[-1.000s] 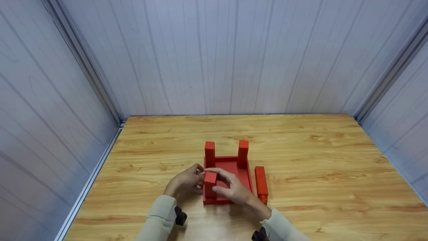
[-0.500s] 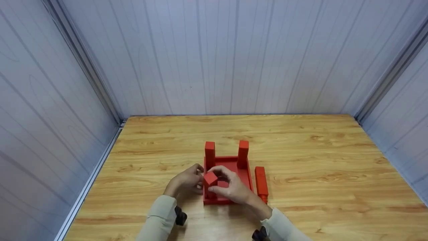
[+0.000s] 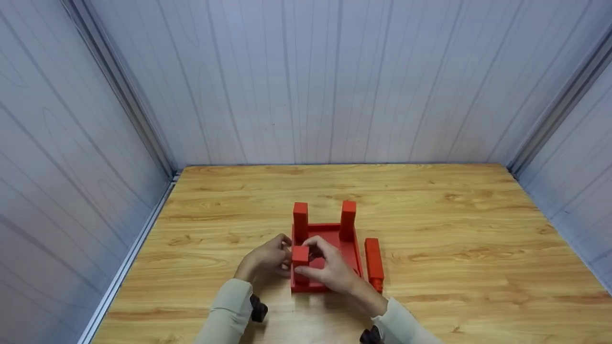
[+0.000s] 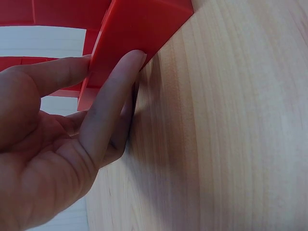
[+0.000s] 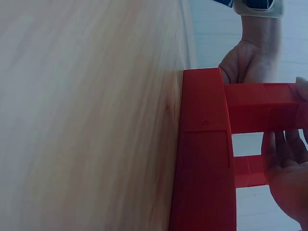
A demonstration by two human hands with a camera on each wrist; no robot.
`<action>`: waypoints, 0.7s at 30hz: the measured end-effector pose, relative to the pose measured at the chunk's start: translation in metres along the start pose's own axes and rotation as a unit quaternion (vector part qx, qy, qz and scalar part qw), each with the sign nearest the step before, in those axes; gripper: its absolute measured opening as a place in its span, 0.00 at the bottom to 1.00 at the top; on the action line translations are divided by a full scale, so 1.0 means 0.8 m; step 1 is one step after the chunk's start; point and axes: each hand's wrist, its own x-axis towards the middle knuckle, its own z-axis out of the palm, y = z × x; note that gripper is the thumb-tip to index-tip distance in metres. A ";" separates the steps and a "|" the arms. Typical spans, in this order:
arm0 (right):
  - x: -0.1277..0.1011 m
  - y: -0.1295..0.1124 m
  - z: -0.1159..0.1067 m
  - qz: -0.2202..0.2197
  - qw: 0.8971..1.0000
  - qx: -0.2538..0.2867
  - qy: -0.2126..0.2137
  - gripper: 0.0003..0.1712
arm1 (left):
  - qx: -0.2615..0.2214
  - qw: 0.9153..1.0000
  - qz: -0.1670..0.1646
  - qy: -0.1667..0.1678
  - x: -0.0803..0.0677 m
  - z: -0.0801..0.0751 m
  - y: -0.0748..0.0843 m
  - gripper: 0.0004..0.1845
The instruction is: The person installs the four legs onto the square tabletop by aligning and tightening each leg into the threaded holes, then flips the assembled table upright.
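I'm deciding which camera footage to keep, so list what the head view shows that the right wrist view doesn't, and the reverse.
Only the head view: a loose red square post, plastic-looking with a ridged end, lying to the right of the shallow red rectangular tray.

Only the right wrist view: a small mark on the tray's outer wall.

Both: the tray, the wood-grain table, the left hand, and the right hand gripping an upright red square post.
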 end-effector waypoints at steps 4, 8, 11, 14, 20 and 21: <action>-0.002 0.009 -0.001 0.005 1.000 0.015 -0.024 0.24 | 0.010 1.000 0.001 0.004 -0.001 0.000 0.000 0.15; -0.001 0.030 -0.003 0.002 0.995 0.081 -0.063 0.28 | 0.019 1.000 -0.002 0.007 -0.002 0.000 0.000 0.15; 0.000 0.042 -0.005 -0.006 0.988 0.128 -0.088 0.30 | 0.019 1.000 -0.002 0.007 -0.002 -0.001 0.000 0.14; 0.000 0.046 -0.007 -0.009 0.982 0.162 -0.101 0.30 | 0.016 1.000 -0.002 0.007 -0.001 -0.001 0.000 0.14; 0.001 0.045 -0.006 0.001 0.984 0.153 -0.093 0.29 | 0.018 1.000 -0.001 0.009 -0.001 -0.001 0.000 0.17; 0.002 0.045 -0.006 0.004 0.986 0.144 -0.089 0.29 | 0.020 1.000 0.000 0.011 0.000 -0.001 0.001 0.17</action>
